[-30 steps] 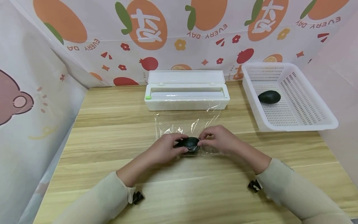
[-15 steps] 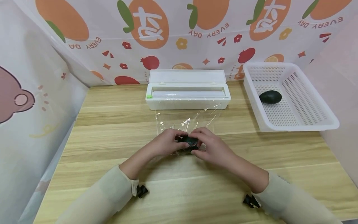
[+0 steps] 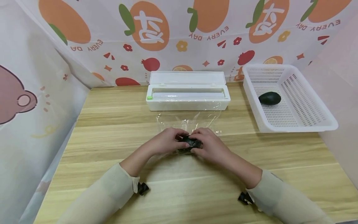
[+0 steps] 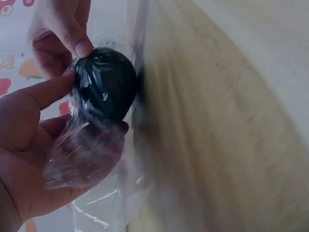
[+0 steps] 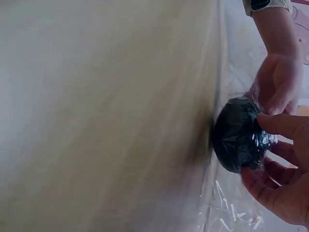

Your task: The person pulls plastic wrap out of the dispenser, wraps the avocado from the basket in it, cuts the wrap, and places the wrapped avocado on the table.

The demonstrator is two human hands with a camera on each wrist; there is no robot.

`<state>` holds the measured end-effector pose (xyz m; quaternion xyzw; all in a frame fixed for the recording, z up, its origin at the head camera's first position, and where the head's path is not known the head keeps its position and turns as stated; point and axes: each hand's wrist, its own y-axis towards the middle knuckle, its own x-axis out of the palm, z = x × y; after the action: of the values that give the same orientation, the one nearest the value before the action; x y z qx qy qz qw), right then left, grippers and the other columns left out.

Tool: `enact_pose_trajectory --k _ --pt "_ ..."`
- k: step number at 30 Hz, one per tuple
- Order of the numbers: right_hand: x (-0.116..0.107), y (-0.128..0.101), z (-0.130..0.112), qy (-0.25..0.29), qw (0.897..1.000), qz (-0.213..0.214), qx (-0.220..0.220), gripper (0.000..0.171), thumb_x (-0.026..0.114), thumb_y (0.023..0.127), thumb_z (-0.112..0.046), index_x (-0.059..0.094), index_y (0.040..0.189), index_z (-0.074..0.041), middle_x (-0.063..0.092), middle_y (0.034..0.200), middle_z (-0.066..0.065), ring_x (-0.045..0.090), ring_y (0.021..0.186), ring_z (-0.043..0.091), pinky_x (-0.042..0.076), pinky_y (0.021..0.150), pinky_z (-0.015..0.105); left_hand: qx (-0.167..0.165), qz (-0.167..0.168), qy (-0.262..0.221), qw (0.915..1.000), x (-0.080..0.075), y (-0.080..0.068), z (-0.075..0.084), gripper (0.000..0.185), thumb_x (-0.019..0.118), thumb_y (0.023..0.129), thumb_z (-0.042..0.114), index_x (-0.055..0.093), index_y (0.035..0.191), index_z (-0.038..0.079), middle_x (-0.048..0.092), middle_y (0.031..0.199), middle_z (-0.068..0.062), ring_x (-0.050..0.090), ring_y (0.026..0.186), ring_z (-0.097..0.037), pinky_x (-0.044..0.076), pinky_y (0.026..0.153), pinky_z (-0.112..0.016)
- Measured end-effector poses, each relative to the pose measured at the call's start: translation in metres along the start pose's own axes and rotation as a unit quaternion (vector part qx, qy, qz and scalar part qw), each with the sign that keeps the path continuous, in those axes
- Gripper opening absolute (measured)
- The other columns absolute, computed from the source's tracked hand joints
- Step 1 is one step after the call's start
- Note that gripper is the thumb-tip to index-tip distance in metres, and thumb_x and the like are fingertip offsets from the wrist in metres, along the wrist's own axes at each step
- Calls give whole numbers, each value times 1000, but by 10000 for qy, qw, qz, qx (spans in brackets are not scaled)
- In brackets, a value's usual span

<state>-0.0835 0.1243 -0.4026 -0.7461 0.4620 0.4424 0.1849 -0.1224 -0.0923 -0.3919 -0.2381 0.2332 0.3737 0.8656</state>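
Observation:
A dark avocado (image 3: 190, 142) lies on a sheet of clear cling film (image 3: 187, 122) on the wooden table (image 3: 112, 130), partly wrapped in the film. My left hand (image 3: 167, 141) holds its left side, thumb on top, with film bunched in the palm (image 4: 72, 159). My right hand (image 3: 208, 143) pinches film against its right side. The left wrist view shows the wrapped avocado (image 4: 106, 82) between both hands. The right wrist view shows the avocado (image 5: 236, 135) under my fingertips (image 5: 273, 123).
A white cling-film dispenser box (image 3: 188, 95) stands open behind the sheet. A white perforated basket (image 3: 296, 121) at the right holds a second dark avocado (image 3: 269, 98). Patterned cloth walls enclose the table on three sides.
Both hands have drawn closer together over the avocado, the right one sliding left and folding film over it. The loose film in front of the fruit has been gathered in.

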Motion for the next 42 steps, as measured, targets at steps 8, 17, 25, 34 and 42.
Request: enact_pose_trajectory --k 8,17,25,34,42 --pt "-5 13 2 188 9989 -350 246 41 79 82 -24 69 120 -11 64 116 3 57 110 21 47 98 41 158 1120 7 9936 -22 -26 20 53 77 85 24 59 134 11 64 128 -10 60 114 -28 54 87 -41" --pt "-13 27 10 596 9939 -679 638 37 80 80 -22 72 115 -15 67 111 0 61 102 18 50 92 38 330 1349 -37 9903 6 -33 30 34 78 83 7 70 115 6 69 111 -7 63 96 -19 53 81 -37" --pt "-20 35 13 842 9872 -1132 745 39 81 79 -19 71 116 -15 68 113 -1 61 106 16 49 93 38 75 1693 516 9842 21 -22 24 39 82 78 8 70 115 9 65 115 -6 61 104 -23 51 91 -40" --pt "-24 43 18 1124 9798 -1407 871 37 83 77 -19 72 113 -17 70 108 -4 62 101 14 50 90 35 69 1993 915 9756 25 -7 19 14 69 92 13 77 103 12 69 104 -4 63 98 -20 51 86 -39" --pt "-22 44 23 1561 9735 -1379 948 36 83 76 -18 72 110 -17 70 103 -5 63 98 15 51 87 33 -311 2153 876 9721 23 4 13 10 66 93 17 77 94 17 70 89 1 63 80 -14 52 73 -34"
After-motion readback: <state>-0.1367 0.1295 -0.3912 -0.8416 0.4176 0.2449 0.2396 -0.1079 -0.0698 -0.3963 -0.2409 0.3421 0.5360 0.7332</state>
